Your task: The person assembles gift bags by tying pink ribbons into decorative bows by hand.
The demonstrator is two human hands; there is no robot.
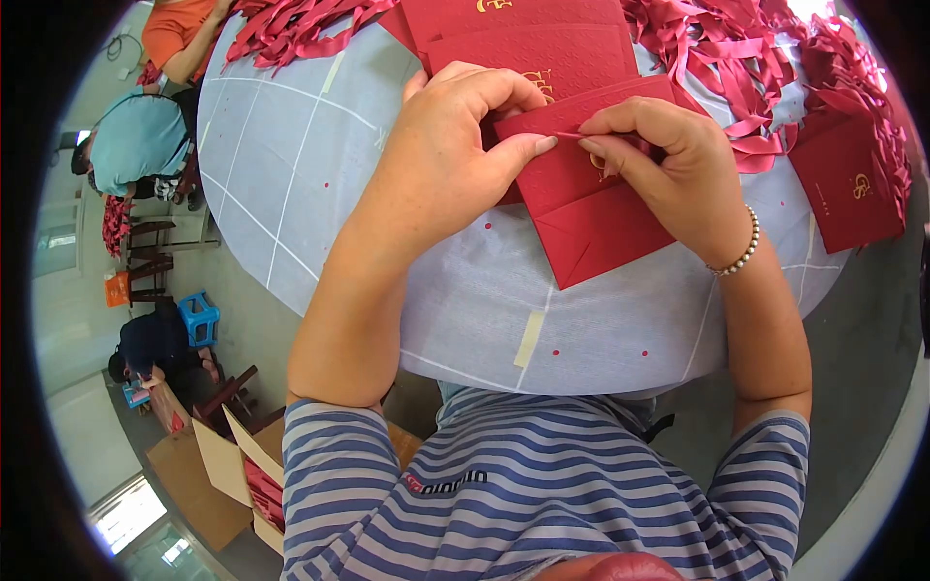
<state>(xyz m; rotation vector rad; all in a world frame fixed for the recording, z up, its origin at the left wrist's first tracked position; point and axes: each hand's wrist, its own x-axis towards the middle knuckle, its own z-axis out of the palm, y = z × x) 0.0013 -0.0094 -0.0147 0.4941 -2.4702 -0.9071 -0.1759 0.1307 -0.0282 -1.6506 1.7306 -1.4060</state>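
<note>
A flat red paper gift bag [605, 237] lies tilted on the cloth in front of me, its folded bottom toward my body. My left hand [460, 140] is closed at the bag's upper left edge, thumb on the near face and index finger behind. My right hand [668, 165] pinches a thin red ribbon [570, 136] between thumb and index finger, over the bag's upper part. The ribbon's short visible piece runs toward my left thumb. Part of a gold print on the bag shows beneath my right fingers. Behind it lie more red bags [528, 48] in an overlapping pile.
Heaps of red ribbon [300, 29] lie at the table's back left and right. Ribboned red bags [848, 184] sit at the right edge. A checked cloth [465, 329] covers the round table. An open carton [237, 465] stands lower left. Other people [140, 140] sit farther left, near a blue stool [199, 320].
</note>
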